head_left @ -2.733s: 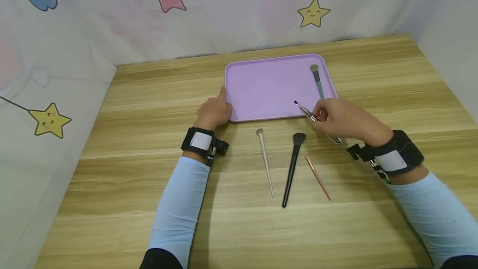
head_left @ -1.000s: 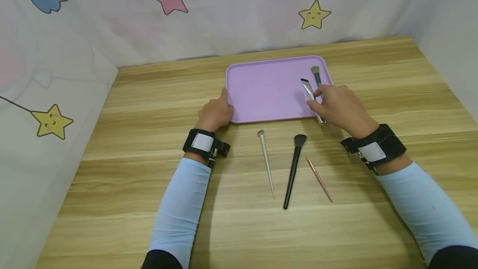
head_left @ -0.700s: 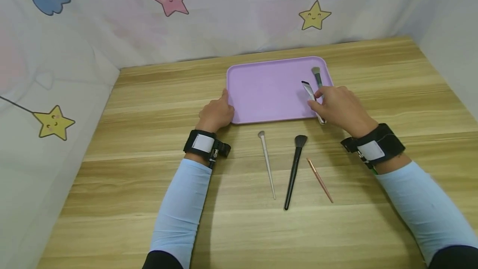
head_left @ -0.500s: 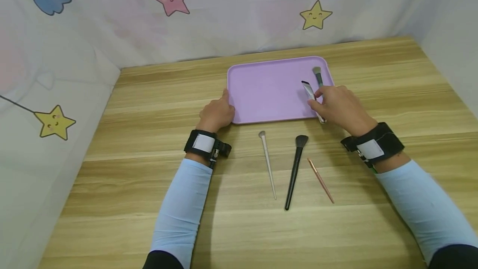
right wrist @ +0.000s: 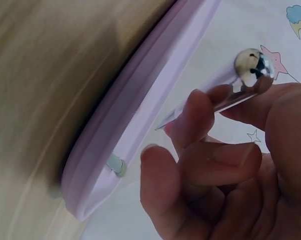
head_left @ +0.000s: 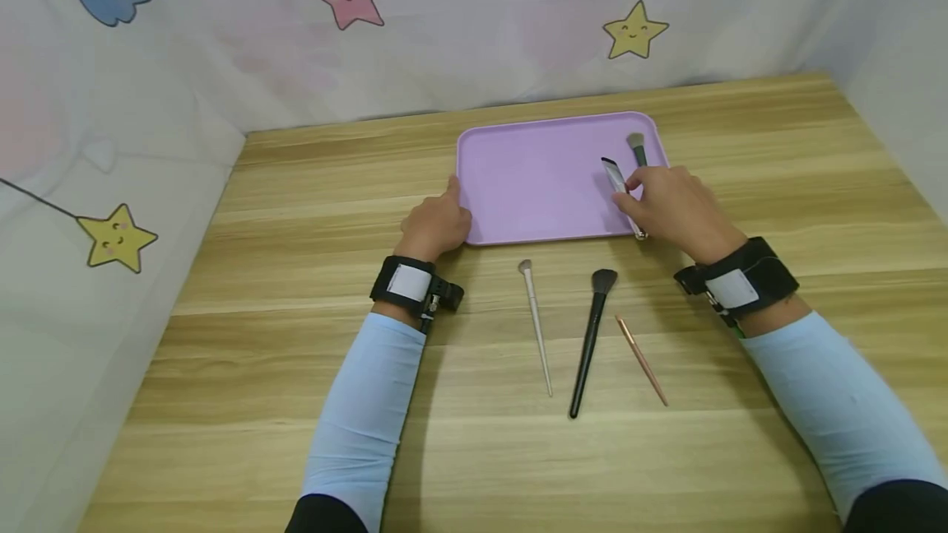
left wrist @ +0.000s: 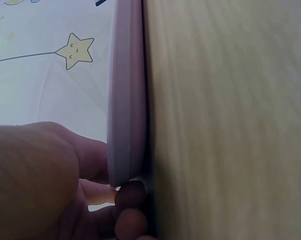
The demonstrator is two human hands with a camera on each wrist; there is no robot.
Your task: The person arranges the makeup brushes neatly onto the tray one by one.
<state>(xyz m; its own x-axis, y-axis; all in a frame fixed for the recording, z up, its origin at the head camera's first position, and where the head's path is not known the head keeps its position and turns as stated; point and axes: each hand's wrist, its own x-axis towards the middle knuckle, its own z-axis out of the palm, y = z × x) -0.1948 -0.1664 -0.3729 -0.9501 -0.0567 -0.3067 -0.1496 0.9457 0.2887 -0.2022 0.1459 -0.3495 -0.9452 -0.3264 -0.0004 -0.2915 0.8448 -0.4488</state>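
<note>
My left hand [head_left: 435, 224] holds the front left corner of the purple tray [head_left: 548, 235]; the left wrist view shows the thumb on the rim [left wrist: 124, 100] and other fingers curled by the corner. Over the tray's right part, my right hand [head_left: 677, 208] pinches a silver makeup brush [head_left: 615, 177] with a dark slanted tip between thumb and fingers. Its shiny round handle end [right wrist: 250, 67] points toward the right wrist camera. A green-handled makeup brush [head_left: 637, 146] lies in the tray along the right side, partly hidden by the right hand.
In front of the tray, three brushes lie apart on the wooden table [head_left: 296, 352]: a pale slim makeup brush [head_left: 536, 327], a black makeup brush [head_left: 588, 344] and a short copper-coloured one [head_left: 642, 360]. A patterned cloth [head_left: 444, 56] hangs behind the table.
My right hand has carried the silver makeup brush from the tray's front edge to above its right part, turning it nearly parallel to the green one. The left hand stays on the corner.
</note>
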